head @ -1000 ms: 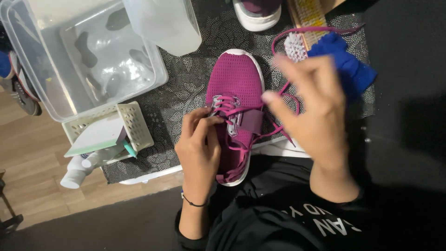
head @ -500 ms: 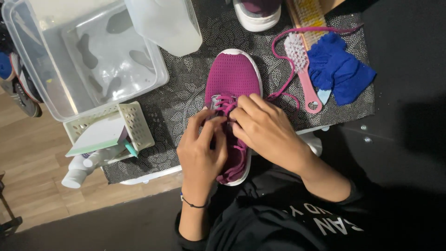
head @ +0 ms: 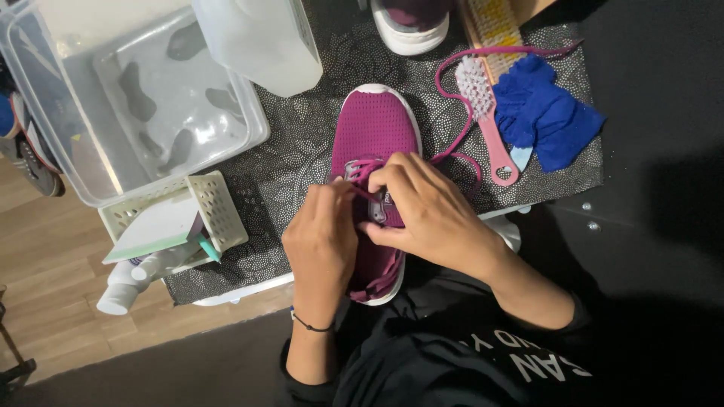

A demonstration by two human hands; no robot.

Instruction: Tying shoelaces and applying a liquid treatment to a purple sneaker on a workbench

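Both hands at mid-mat on a magenta sneaker [head: 375, 136]: left hand [head: 323, 241] and right hand [head: 428, 211] pinching its pink lace [head: 460, 128]. Toward the mat's [head: 286, 151] far right corner, pink brush [head: 486, 113] beside blue cloth [head: 547, 113].

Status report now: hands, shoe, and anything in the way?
Left hand and right hand both pinch the lace on the magenta shoe. Shoe lies flat on mat. Brush beside, apart.

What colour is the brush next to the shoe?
The brush is pink with white bristles, seen in the head view, lying beside a blue cloth.
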